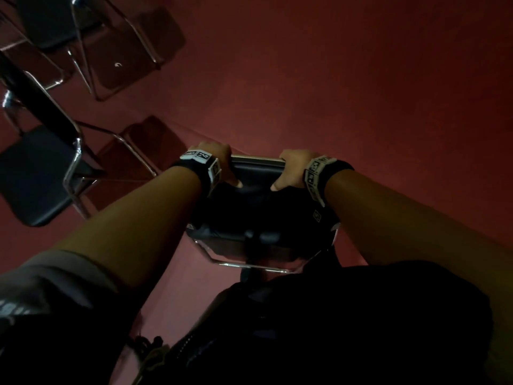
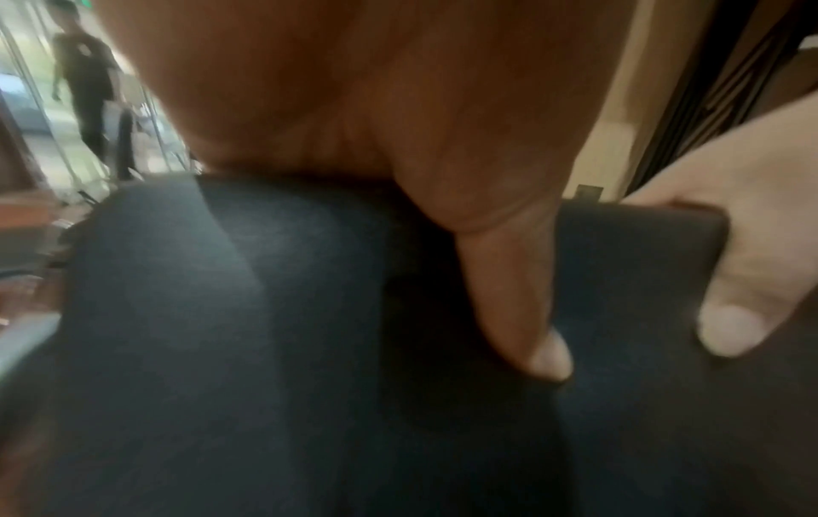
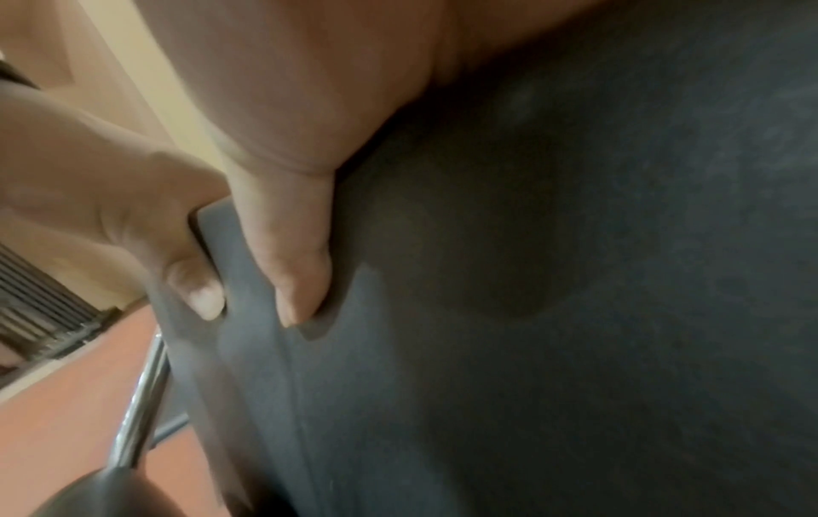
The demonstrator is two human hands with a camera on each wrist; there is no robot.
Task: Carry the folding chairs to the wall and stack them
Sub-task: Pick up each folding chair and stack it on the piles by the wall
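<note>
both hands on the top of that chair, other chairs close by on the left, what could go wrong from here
1. The left hand and right hand grip only the padded top of the black chair; it may swing or fold.
2. Its legs could catch the standing chairs to the left.
3. The chair hides the red floor ahead, so tripping is possible.

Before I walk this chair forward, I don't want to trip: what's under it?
Under the held chair, which the left hand and right hand grip, only red floor shows. Its seat and my body hide the floor directly beneath.
</note>
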